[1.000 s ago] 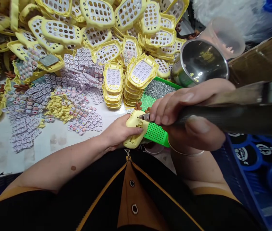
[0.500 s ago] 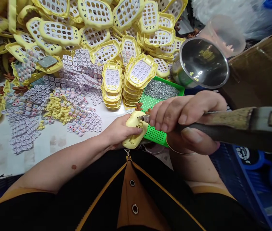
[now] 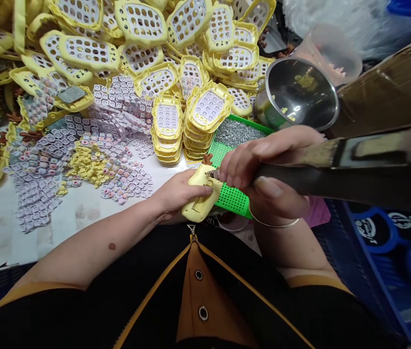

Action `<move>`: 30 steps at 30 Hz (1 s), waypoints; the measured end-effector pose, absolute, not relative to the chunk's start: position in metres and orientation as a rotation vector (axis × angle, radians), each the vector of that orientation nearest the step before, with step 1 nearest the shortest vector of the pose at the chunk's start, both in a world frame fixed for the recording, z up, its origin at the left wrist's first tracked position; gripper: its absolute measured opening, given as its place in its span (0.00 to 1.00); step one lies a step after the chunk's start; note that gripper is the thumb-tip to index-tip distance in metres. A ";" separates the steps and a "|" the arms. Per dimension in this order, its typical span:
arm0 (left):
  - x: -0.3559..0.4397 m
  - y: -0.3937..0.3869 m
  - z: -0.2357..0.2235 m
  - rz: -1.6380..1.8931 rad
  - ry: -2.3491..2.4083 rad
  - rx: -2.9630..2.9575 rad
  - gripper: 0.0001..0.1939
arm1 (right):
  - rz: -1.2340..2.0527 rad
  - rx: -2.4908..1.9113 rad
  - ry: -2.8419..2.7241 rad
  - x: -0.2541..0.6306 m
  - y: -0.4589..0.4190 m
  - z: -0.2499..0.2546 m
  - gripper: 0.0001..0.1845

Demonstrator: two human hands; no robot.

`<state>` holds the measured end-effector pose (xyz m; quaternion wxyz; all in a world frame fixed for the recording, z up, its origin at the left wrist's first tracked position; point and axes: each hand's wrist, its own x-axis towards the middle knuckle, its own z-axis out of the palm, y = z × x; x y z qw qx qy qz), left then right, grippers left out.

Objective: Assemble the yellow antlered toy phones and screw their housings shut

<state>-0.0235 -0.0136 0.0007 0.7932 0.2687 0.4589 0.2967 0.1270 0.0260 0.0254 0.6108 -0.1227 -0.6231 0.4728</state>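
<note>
My left hand is wrapped round a yellow plastic toy phone, back side up, thumb across it. Brown antlers stick out at its far end. In my right hand is a dark electric screwdriver, held from the right with its bit at the upper part of the toy's back. Whether a screw sits under the tip is too small to see. Behind the right hand lies a green perforated tray with a heap of small silver screws at its far end.
Stacked yellow front shells with keypads stand beyond the toy. Lilac keypad sheets and small yellow pieces lie left. More shells are piled behind. A steel bowl, cardboard box and blue crate are at right.
The screwdriver's rear end swung down, then back up, while its bit stayed at the same part of the toy. Both hands and the toy have shifted slightly left in view.
</note>
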 end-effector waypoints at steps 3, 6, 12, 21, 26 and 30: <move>-0.024 -0.013 -0.001 0.608 1.024 0.612 0.18 | 1.155 -0.200 -1.500 0.125 0.034 0.027 0.09; -0.027 -0.010 -0.003 0.563 1.036 0.647 0.18 | 1.221 -0.169 -1.523 0.120 0.041 0.030 0.11; -0.030 -0.005 -0.002 0.543 0.963 0.519 0.15 | 1.168 -0.290 -1.492 0.129 0.029 0.045 0.13; -0.033 -0.018 -0.001 0.894 0.902 0.243 0.24 | 0.744 -0.483 -1.353 0.149 0.046 0.014 0.07; -0.031 -0.018 -0.003 0.968 0.932 0.169 0.24 | 0.827 -0.486 -1.344 0.155 0.055 -0.017 0.09; -0.031 -0.018 -0.004 0.960 0.940 0.140 0.24 | 0.860 -0.555 -1.370 0.157 0.055 -0.023 0.12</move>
